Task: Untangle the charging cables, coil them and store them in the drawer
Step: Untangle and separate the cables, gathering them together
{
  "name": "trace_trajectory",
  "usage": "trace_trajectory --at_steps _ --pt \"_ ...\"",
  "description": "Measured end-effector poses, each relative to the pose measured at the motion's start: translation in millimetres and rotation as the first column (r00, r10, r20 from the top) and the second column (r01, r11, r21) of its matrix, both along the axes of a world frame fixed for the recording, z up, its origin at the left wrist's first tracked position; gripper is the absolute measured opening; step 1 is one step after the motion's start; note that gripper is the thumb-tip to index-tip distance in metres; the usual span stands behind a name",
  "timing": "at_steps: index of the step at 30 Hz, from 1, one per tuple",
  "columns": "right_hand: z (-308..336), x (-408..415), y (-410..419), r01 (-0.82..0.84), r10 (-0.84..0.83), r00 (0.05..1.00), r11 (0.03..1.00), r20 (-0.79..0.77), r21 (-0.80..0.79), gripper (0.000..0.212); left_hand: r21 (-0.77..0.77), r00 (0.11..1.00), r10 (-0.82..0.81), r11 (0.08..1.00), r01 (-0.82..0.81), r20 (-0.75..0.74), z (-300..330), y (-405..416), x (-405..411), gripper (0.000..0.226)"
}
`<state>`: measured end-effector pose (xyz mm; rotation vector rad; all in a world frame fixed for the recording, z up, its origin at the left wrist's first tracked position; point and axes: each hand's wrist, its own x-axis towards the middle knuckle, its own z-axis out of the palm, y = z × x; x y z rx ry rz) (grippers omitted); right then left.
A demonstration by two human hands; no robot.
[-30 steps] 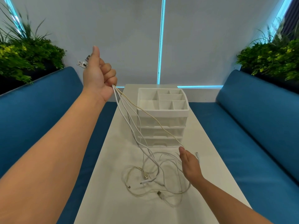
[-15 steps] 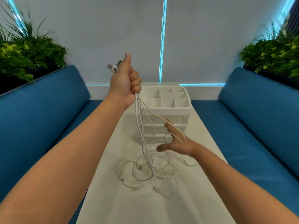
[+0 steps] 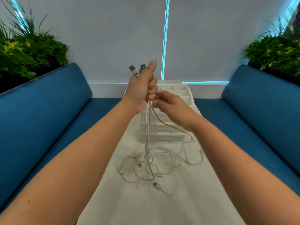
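Observation:
My left hand (image 3: 142, 88) is a raised fist around a bundle of white charging cables (image 3: 148, 127), with USB plugs (image 3: 134, 70) sticking out above the thumb. The strands hang down into a tangled heap (image 3: 155, 166) on the white table (image 3: 146, 207). My right hand (image 3: 172, 106) is just under the left fist, fingertips pinching a strand where the cables leave it. Behind both hands stands a white drawer organizer (image 3: 164, 135) with divided top compartments and its drawers shut.
Blue sofas (image 3: 48, 108) run along both sides of the narrow table, the other blue sofa (image 3: 259, 103) at right. Green plants (image 3: 27, 51) sit behind each backrest. A white wall with glowing cyan strips (image 3: 165, 38) closes the far end.
My left hand carried the cable bundle from the far left toward the middle. My right hand rose from the heap on the table up to the strands below the left fist.

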<state>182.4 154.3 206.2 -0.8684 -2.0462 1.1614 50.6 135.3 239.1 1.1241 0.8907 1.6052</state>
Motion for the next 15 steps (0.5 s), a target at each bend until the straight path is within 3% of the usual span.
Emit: trace_trajectory --at_steps 2,6,10,13,15 --pt "-17 -24 -8 0.023 -0.041 0.968 0.997 -0.247 -0.073 0.019 0.005 1.0 -0.021 1.0 0.021 -0.014 -6 -2 9 0.054" --pt "-49 -36 -21 0.051 -0.052 0.935 0.999 -0.35 -0.011 0.032 -0.006 1.0 0.009 1.0 -0.009 0.003 -7 -10 9 0.054" --pt "-84 -23 -12 0.07 -0.041 0.994 0.951 -0.1 0.302 0.04 0.014 0.999 0.013 1.0 -0.014 0.049 -5 -24 0 0.055" --pt "-100 -16 1 0.055 -0.106 0.99 0.896 0.092 0.44 0.036 -0.012 0.992 0.056 0.998 -0.055 0.116 -18 -35 2 0.054" --pt "-110 -13 6 0.038 -0.123 0.983 0.863 0.137 0.503 0.036 0.001 0.986 0.086 0.996 -0.087 0.143 -24 -42 5 0.054"
